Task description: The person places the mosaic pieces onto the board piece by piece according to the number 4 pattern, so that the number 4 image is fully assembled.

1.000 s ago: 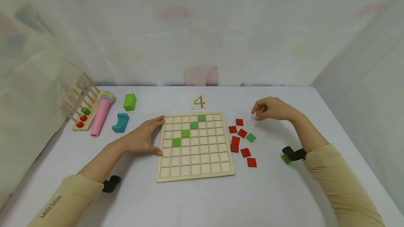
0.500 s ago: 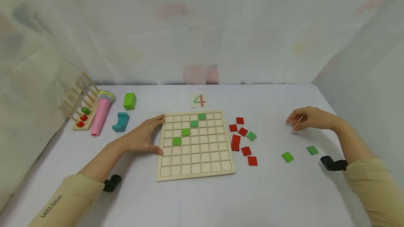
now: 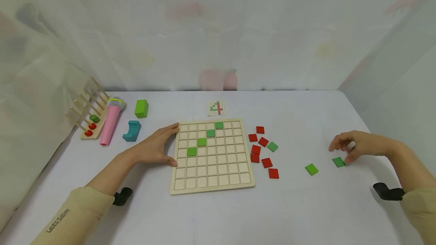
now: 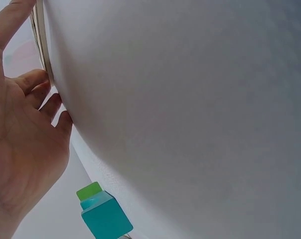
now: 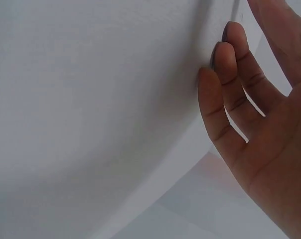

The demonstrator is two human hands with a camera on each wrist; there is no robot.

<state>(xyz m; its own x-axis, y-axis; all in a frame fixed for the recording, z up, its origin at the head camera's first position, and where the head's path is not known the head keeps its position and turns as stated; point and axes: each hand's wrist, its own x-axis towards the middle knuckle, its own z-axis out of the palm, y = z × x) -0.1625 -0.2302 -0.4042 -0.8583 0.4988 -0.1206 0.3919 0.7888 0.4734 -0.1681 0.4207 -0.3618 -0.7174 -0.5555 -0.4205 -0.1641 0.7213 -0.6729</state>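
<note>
A pale wooden grid board [image 3: 212, 191] lies mid-table with several green tiles [image 3: 192, 151] set in a diagonal of its cells. The left hand [image 3: 151, 148] rests against the board's left edge, thumb and fingers spread along it; the left wrist view shows its fingertips at the rim. At the far right, the right hand [image 3: 362, 147] is over the table, its thumb at the edge of a loose green tile [image 3: 338, 162] and its fingers bent loosely beyond. Nothing shows in its grasp. Another green tile [image 3: 311, 169] lies to its left.
Several red tiles [image 3: 273, 173] and one green tile [image 3: 272, 146] lie right of the board. Behind it is a pattern card [image 3: 217, 108]. At left stand a pegged rack [image 3: 98, 124], a pink toy microphone [image 3: 110, 126], a green block [image 3: 141, 109] and a teal block [image 3: 132, 131].
The right hand has moved right and towards the near side, down to the loose green tile. A thin pale sliver earlier seen at its fingers no longer shows. The left hand stays put.
</note>
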